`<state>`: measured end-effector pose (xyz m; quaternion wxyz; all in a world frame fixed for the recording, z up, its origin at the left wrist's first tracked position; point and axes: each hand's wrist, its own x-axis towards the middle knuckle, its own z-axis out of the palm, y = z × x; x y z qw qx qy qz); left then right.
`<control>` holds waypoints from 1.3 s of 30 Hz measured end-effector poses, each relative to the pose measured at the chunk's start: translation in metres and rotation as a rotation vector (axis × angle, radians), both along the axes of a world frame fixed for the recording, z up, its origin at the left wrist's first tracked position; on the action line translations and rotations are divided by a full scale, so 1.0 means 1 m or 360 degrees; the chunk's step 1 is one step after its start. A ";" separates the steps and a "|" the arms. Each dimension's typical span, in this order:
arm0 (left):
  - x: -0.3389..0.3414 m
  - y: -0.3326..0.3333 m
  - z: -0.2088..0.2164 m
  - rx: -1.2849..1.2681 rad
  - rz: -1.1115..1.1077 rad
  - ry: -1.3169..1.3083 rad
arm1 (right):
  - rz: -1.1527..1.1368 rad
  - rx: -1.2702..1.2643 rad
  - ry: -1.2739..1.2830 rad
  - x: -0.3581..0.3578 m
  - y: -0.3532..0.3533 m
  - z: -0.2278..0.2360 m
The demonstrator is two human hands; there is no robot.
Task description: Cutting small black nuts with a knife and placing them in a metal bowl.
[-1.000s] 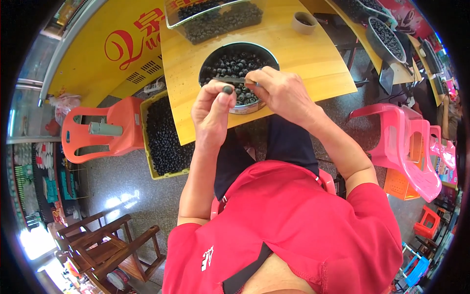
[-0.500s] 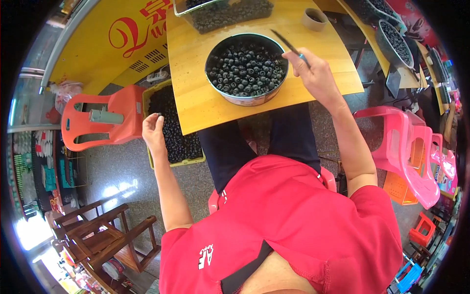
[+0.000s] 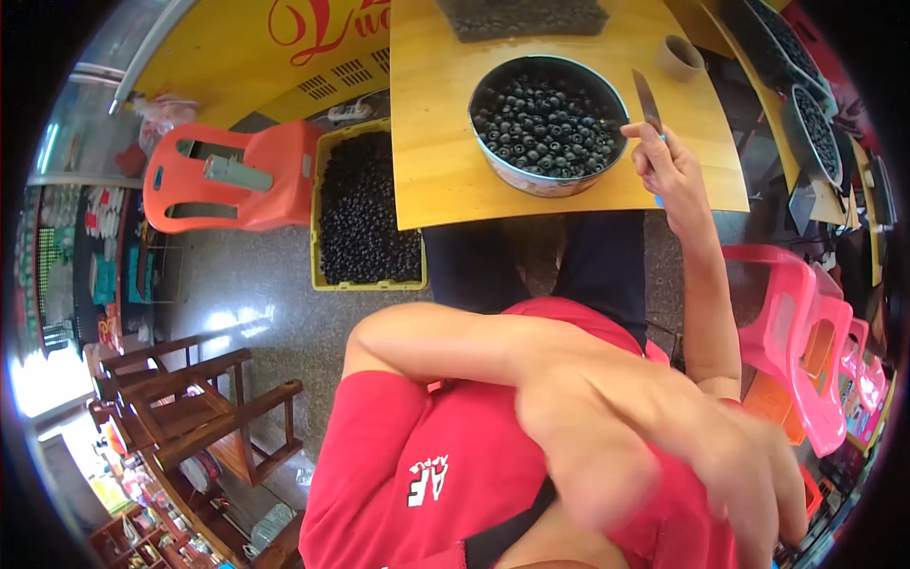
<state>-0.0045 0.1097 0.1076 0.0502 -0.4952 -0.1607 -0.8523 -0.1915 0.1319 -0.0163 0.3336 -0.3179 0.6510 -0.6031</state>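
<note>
My left hand is raised across my red shirt, blurred and close to the camera. Its thumb stands apart from the stretched fingers, and no object shows in it. In my right hand, closed beside the bowl's right rim, a knife points its blade up and away from me. Part of its blue handle sticks out below the fist. The round bowl stands on the wooden table, filled with small, round, blackish pieces whose kind I cannot tell.
A yellow crate of similar dark pieces stands left of the table, beside an orange plastic stool bearing a grey-green object. A clear tub and a small brown cup are on the table. Pink chairs stand right, wooden chairs lower left.
My left hand has swung from beside the table's left edge up across my chest; the small dark piece at its fingertips no longer shows. My right hand still holds the knife. The view has shifted.
</note>
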 end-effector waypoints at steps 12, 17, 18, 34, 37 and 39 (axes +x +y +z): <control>-0.017 0.021 0.009 0.0170 -0.0237 0.0137 | 0.0028 0.0039 -0.0019 0.000 0.002 -0.015; -0.013 0.018 0.008 0.0217 -0.0226 0.0083 | 0.0036 0.0032 0.0052 0.002 0.000 -0.019; -0.011 0.018 0.007 0.0207 -0.0221 0.0072 | 0.0041 0.0016 0.0037 0.003 -0.001 -0.020; -0.005 -0.043 -0.034 -0.0601 0.0072 -0.0902 | 0.0059 0.0141 0.0057 0.003 0.001 -0.027; -0.011 -0.087 -0.071 -0.1809 0.1575 -0.1088 | 0.0045 0.0143 0.0125 0.006 -0.001 -0.023; -0.022 -0.128 -0.104 -0.2320 0.2397 -0.0791 | 0.0063 0.0110 0.0122 0.001 0.000 -0.031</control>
